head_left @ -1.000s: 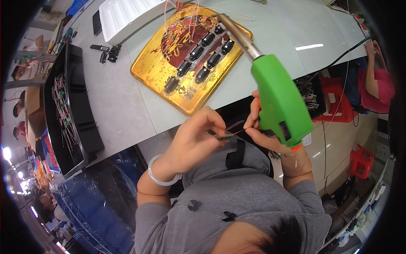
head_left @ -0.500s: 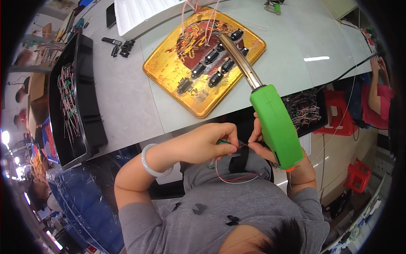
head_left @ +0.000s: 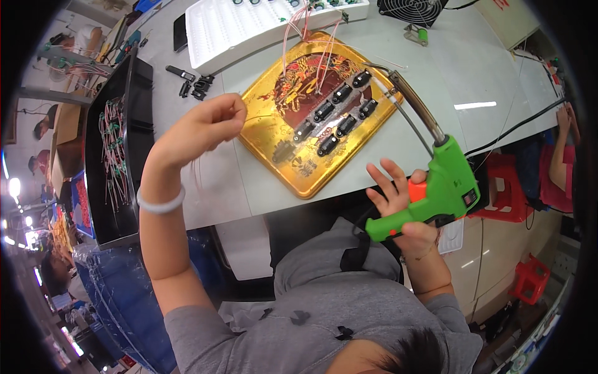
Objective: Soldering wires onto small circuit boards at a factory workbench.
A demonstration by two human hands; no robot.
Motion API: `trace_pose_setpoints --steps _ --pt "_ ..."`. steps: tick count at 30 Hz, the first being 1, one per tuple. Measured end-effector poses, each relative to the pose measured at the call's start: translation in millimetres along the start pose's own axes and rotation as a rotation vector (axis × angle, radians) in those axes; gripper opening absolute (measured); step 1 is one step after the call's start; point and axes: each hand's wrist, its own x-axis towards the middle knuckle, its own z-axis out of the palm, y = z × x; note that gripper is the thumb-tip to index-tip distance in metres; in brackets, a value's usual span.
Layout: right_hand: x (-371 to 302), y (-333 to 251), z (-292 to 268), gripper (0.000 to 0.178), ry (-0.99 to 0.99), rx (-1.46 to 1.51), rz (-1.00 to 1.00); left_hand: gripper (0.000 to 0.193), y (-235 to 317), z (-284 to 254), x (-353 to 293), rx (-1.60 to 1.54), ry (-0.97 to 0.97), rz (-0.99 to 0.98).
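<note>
My right hand holds a green soldering gun near the table's front edge; its thumb and some fingers are around the tool while other fingers spread out. The gun's metal tube and tip point over the right side of a gold tin tray. Several small black connector housings stand in rows on the tray. My left hand is closed, raised just left of the tray, with thin wires hanging faintly below it. What its fingertips pinch is hidden.
At the left stands a black bin with wired green parts. A white foam tray lies at the back, beside a phone and loose black pieces. A fan, a solder reel and red stools are right.
My left hand has moved from my lap up and left, away from my right hand. The soldering gun has turned and shifted right, now in my right hand's grasp.
</note>
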Motion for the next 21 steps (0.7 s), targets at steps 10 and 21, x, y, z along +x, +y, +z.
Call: trace_pose_setpoints --steps 10,21 --pt "24 14 7 0.063 0.154 -0.061 0.022 0.006 -41 -9 52 -0.147 -0.075 -0.07" --pt "58 -39 -38 0.056 0.082 -0.243 -0.084 0.006 -32 64 41 -0.408 0.118 -0.073"
